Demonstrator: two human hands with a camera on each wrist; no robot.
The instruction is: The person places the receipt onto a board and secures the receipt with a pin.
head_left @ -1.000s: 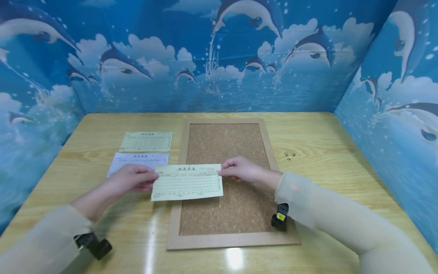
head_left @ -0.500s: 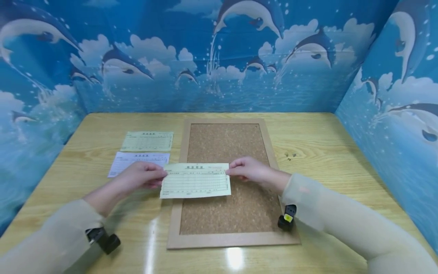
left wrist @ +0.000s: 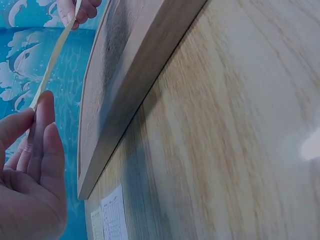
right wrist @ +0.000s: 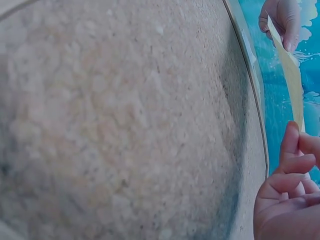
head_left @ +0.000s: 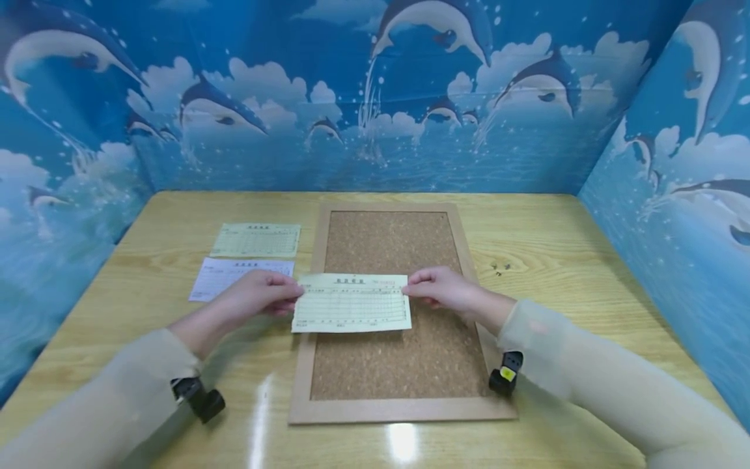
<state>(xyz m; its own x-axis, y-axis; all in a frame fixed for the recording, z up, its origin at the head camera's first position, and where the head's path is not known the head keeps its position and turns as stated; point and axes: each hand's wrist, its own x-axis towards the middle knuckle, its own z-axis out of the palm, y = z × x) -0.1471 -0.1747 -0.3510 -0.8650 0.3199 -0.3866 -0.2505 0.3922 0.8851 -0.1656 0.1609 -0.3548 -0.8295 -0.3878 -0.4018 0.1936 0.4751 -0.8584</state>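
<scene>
A pale green printed form [head_left: 351,306] is stretched between both hands, above the cork board [head_left: 398,365] with its light brown frame. My left hand [head_left: 258,296] pinches the form's left edge between thumb and fingertips. At the opposite edge, my right hand [head_left: 442,290] pinches the upper right corner. Seen almost edge-on in the left wrist view, the sheet [left wrist: 52,60] hangs apart from the board. The right wrist view shows the sheet [right wrist: 290,75] slightly bowed, with a gap between it and the cork.
Left of the board, another green form [head_left: 256,240] lies on the wooden table [head_left: 556,260]. A white form [head_left: 217,277] lies nearer, partly behind the left hand. Several small dark pins [head_left: 500,268] sit right of the board. Dolphin-printed cloth [head_left: 351,150] walls the back and sides.
Both hands have carried the green form rightward, from the board's left edge to further over the cork. The two forms on the table and the pins stay put.
</scene>
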